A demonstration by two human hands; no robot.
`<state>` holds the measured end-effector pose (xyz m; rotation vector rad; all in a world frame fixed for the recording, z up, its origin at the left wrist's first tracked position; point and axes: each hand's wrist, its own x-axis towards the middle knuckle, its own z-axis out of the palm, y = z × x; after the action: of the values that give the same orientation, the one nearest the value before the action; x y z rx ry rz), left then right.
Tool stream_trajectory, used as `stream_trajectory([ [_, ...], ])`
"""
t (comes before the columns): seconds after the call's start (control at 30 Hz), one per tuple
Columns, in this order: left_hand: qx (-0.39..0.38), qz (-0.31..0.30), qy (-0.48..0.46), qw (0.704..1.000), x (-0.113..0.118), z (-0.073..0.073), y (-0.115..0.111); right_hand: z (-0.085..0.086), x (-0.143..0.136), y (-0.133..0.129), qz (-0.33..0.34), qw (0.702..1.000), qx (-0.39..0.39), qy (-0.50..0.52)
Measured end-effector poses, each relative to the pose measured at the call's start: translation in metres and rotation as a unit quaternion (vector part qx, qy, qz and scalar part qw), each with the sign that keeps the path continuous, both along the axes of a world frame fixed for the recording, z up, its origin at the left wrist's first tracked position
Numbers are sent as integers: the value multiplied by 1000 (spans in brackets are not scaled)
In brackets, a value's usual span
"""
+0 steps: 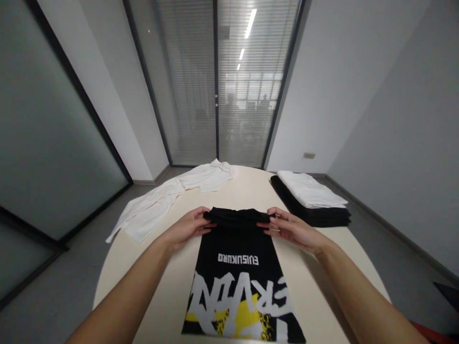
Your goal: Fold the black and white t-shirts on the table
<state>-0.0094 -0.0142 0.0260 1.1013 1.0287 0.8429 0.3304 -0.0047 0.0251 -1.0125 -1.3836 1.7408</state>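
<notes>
Black printed garment [241, 274] lies on a pale table [249, 188].
The left hand [189, 227] and the right hand [293, 231] each pinch one corner of its far end.

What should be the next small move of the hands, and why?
Perhaps fold the far end of the black garment toward its white lettering: the left hand and right hand hold its far corners, while the lettered part lies flat.

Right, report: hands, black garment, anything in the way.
Left hand, right hand holding far corners. Black garment narrow, print up. White clothing left, folded stack right, neither touching it.
</notes>
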Motion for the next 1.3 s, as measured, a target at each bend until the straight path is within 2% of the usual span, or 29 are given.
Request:
stream_trajectory([
  [0.17,85,48,-20,995,5,-10,8,-3,-11,7,-61,992,108,-2],
  [0.27,101,51,-41,993,5,-8,8,0,-10,7,-53,990,127,13],
  [0.37,84,1,-26,996,-3,-2,3,7,-2,0,-7,993,118,-9],
  [0.47,70,-80,14,994,-16,6,-3,16,8,-9,55,991,105,-57],
  [0.63,126,-249,68,958,-32,17,-7,28,17,-16,183,970,112,-115],
  [0.73,110,-309,85,941,-35,15,-6,27,18,-15,239,959,88,-122],
  [0.83,114,-329,96,932,-35,10,-5,23,18,-14,274,951,49,-138],
  [0.93,138,-351,126,917,-33,8,-5,20,17,-14,300,941,42,-152],
  [1.13,177,-364,241,882,-26,18,-10,26,9,-18,337,918,75,-195],
  [1.3,180,-369,285,866,-24,22,-13,28,3,-20,355,899,91,-238],
])
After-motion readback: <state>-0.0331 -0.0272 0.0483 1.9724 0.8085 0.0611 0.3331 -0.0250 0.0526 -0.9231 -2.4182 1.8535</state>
